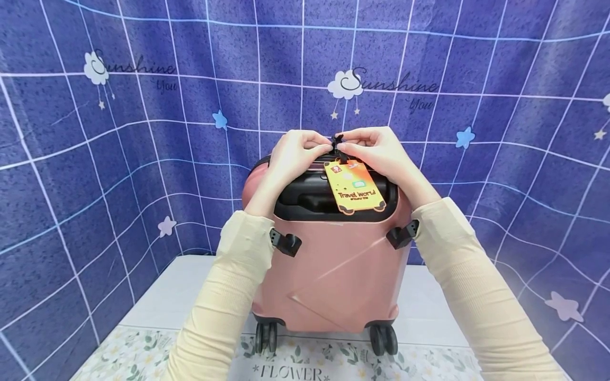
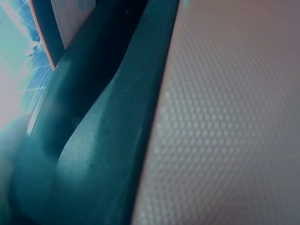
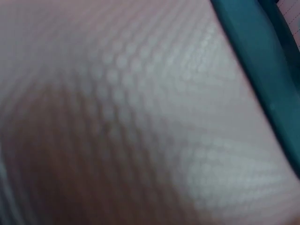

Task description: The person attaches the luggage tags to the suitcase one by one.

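A pink hard-shell suitcase (image 1: 333,264) stands upright, its black recessed top panel (image 1: 305,196) facing me. Over that panel hangs a yellow-orange luggage tag (image 1: 357,188) printed "Travel World", from a short black strap (image 1: 337,142). With thumb and fingertips, my left hand (image 1: 296,153) pinches the strap from the left. From the other side my right hand (image 1: 378,151) pinches it too, the fingertips of both hands nearly meeting. The left wrist view shows the textured shell (image 2: 225,122) beside the black recess (image 2: 103,159); the right wrist view has the shell (image 3: 140,84) up close, blurred. Neither wrist view shows the strap.
Black wheels (image 1: 383,338) carry the suitcase on a white surface with a floral mat (image 1: 138,352) at the front. A blue gridded curtain (image 1: 305,63) closes off the back and both sides. Black wrist mounts (image 1: 286,242) sit by both sleeve cuffs, in front of the shell.
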`<state>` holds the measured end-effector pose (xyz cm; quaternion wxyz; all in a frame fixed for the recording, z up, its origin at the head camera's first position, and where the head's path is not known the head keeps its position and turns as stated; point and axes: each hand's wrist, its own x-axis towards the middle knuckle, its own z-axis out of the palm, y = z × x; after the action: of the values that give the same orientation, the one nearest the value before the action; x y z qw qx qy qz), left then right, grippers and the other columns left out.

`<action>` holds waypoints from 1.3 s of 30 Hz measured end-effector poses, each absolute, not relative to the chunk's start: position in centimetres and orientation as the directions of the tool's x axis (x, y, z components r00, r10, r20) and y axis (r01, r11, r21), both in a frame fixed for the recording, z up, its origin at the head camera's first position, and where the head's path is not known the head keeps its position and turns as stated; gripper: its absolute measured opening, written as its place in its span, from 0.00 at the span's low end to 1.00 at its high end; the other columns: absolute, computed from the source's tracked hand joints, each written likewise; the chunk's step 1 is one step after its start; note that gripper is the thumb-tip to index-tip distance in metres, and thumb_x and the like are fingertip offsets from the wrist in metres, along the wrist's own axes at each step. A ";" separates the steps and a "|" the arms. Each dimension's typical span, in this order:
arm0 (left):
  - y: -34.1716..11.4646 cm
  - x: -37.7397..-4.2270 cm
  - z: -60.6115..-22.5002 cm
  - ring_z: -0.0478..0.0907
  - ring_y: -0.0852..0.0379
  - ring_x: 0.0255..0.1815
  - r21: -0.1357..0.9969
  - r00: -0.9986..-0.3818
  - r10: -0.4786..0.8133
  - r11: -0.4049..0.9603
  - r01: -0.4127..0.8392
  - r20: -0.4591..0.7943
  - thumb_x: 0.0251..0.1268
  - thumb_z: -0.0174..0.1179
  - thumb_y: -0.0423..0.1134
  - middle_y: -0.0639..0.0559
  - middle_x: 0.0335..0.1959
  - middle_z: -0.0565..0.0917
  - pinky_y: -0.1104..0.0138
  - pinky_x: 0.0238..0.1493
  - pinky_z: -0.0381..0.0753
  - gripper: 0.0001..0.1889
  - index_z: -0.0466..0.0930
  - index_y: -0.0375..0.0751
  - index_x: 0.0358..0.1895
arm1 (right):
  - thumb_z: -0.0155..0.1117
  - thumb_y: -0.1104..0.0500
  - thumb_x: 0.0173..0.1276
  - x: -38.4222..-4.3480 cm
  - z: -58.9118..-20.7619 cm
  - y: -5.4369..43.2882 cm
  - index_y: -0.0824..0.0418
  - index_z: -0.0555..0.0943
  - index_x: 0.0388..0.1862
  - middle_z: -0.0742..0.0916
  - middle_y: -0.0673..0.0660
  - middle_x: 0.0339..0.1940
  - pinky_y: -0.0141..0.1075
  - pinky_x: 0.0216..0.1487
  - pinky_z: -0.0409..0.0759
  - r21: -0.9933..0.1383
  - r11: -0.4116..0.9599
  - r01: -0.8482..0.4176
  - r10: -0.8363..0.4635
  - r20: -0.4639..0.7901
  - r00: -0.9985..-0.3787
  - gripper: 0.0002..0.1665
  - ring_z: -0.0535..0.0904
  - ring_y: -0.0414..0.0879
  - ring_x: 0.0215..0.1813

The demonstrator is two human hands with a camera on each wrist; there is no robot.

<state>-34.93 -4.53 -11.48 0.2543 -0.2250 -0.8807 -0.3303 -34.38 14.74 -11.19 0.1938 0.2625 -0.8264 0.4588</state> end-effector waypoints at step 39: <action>-4.5 -34.8 -11.4 0.79 0.62 0.51 0.487 -0.792 0.222 0.684 0.542 0.570 0.62 0.60 0.49 0.57 0.44 0.86 0.62 0.54 0.72 0.12 0.84 0.53 0.46 | 0.66 0.57 0.62 -34.7 -11.3 14.6 0.63 0.80 0.50 0.86 0.45 0.31 0.25 0.35 0.77 -0.703 0.385 -0.598 -0.291 0.522 -0.802 0.19 0.79 0.36 0.31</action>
<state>-34.84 -4.51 -11.40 0.2403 -0.2156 -0.8857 -0.3337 -34.74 14.62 -11.29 0.1588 0.2720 -0.8168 0.4833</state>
